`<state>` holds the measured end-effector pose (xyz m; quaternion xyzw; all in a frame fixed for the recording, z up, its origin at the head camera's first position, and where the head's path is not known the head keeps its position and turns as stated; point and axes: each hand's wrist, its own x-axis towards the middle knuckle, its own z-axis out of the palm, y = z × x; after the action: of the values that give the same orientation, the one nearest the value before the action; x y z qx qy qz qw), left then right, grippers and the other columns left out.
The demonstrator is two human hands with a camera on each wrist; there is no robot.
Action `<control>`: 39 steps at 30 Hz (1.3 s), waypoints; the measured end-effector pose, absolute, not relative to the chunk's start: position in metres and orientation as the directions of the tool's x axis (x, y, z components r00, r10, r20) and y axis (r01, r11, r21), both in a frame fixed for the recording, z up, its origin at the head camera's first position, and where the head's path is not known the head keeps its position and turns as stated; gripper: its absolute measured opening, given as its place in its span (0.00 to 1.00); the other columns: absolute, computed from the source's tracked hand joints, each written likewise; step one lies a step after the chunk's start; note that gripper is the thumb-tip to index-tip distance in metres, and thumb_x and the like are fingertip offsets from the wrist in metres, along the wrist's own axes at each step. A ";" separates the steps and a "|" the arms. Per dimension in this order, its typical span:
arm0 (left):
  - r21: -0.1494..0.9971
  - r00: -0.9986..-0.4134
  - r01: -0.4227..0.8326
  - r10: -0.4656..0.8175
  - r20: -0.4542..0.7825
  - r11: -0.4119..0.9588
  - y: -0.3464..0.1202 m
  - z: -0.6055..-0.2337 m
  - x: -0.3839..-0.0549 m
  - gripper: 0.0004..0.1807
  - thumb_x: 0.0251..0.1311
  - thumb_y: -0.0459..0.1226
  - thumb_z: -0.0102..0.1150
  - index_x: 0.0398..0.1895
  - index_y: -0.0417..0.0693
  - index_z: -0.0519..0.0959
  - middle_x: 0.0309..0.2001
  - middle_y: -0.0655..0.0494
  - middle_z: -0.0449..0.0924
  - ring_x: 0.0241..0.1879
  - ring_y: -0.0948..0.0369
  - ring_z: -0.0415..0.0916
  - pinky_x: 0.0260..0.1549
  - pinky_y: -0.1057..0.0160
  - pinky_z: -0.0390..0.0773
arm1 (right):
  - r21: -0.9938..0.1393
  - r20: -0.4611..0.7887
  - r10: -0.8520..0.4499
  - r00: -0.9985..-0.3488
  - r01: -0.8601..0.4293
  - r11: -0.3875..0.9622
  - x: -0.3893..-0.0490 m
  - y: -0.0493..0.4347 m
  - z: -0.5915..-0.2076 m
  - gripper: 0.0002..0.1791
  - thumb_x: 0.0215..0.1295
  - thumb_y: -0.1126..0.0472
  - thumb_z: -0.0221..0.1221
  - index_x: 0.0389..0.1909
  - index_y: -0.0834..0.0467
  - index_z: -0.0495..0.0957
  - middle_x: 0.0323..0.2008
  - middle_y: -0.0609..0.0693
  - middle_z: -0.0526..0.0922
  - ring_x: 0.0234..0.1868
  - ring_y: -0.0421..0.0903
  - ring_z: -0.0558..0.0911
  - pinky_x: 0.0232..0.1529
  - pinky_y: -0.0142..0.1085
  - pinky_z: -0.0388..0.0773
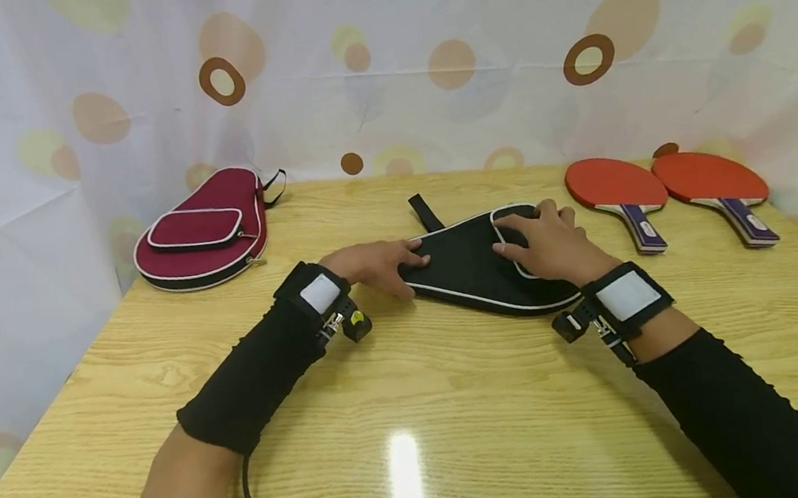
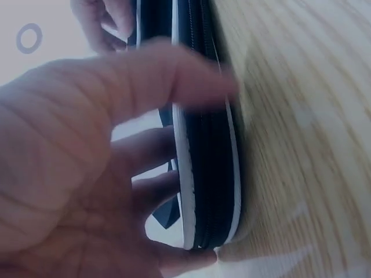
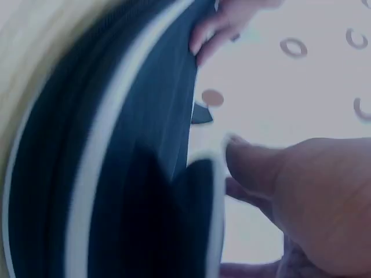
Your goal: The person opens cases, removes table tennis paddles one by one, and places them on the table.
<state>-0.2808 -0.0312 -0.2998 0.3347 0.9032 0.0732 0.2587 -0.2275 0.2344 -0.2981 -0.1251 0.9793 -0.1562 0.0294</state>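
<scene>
Hands (image 1: 385,269) (image 1: 554,246) with black case (image 1: 458,265) between them

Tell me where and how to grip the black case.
Take the black case by its narrow end, coming from the left with the left hand. It lies flat with that taper pointing left, so thumb and fingers can probably span it more easily there than at its broad end.
</scene>
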 end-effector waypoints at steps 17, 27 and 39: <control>0.229 -0.704 0.560 0.603 -0.376 0.796 -0.023 -0.298 -0.272 0.41 0.63 0.51 0.67 0.77 0.52 0.62 0.81 0.50 0.46 0.78 0.44 0.47 0.72 0.50 0.57 | -0.214 -0.110 -0.527 -0.843 -0.497 0.841 -0.244 0.283 -0.301 0.47 0.58 0.84 0.50 0.79 0.53 0.56 0.64 0.78 0.60 0.20 0.48 0.68 0.23 0.37 0.67; 0.194 -0.745 0.525 0.558 -0.367 0.829 -0.020 -0.298 -0.269 0.43 0.61 0.61 0.63 0.76 0.57 0.65 0.80 0.54 0.49 0.75 0.42 0.52 0.68 0.32 0.49 | -0.071 -0.103 -0.525 -0.845 -0.520 0.851 -0.240 0.277 -0.307 0.49 0.58 0.83 0.56 0.78 0.48 0.57 0.56 0.72 0.65 0.19 0.48 0.68 0.20 0.35 0.68; 0.163 -0.794 0.464 0.490 -0.360 0.871 -0.021 -0.301 -0.272 0.45 0.64 0.66 0.54 0.78 0.55 0.59 0.81 0.51 0.44 0.78 0.38 0.35 0.70 0.31 0.37 | -0.001 -0.193 -0.402 -0.895 -0.409 0.912 -0.234 0.251 -0.296 0.45 0.58 0.73 0.64 0.76 0.47 0.61 0.55 0.70 0.66 0.32 0.57 0.75 0.26 0.41 0.76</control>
<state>-0.2718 -0.0208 -0.3011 0.2521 0.9465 0.0332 0.1988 -0.2345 0.2508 -0.2960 -0.2084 0.9732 0.0196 0.0949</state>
